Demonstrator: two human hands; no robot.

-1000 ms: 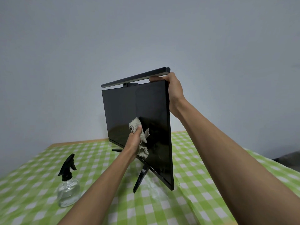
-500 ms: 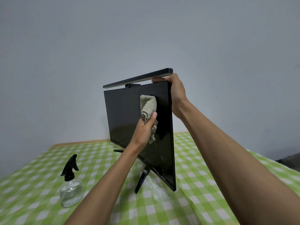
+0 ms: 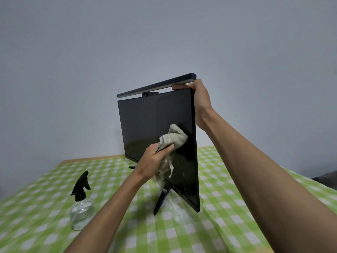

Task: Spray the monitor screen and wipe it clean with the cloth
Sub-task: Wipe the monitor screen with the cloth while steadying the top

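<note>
Now, left hand (image 3: 155, 161): closed on my cloth (image 3: 174, 136), pressed to monitor screen (image 3: 145, 125).
Right hand (image 3: 199, 101): I grip the top right corner.
Unwiped droplets (image 3: 184, 178): below the cloth, toward the lower edge.

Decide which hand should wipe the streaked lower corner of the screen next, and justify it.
Left. The left hand already presses the cloth against the monitor just above the streaks; the right hand is busy steadying the top corner.

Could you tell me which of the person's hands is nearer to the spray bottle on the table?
Left. The left hand presses the cloth to the screen, up and right of the spray bottle; the right hand grips the monitor's top corner, farther off.
</note>
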